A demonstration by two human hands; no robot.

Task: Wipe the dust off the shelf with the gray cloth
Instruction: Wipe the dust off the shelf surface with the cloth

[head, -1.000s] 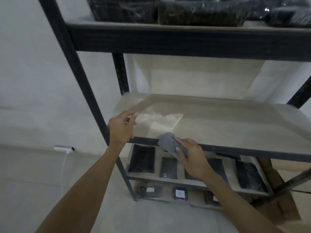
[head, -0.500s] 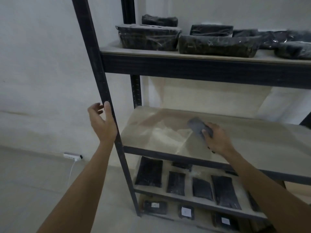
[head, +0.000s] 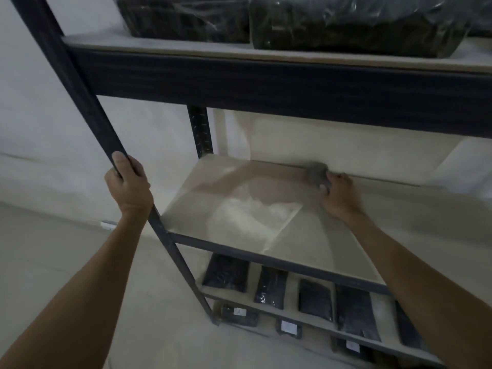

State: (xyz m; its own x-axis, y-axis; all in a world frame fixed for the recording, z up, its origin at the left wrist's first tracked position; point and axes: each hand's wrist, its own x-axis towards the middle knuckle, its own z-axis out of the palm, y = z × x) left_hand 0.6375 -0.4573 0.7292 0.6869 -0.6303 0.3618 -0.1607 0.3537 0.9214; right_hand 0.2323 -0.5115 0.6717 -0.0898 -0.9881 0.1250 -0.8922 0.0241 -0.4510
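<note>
Both forearms are bare, with no sleeves, gloves or jewellery showing.

Left hand (head: 129, 183) raised, fingers and thumb wrapped round the post (head: 87, 102), forearm bare and running up from lower left; right hand (head: 339, 195) reached far forward on an outstretched bare arm, fingers curled over the cloth (head: 316, 173), pressing it down.

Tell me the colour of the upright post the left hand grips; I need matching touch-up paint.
Black, or a very dark grey. The post shows best in the head view, the only one.
</note>
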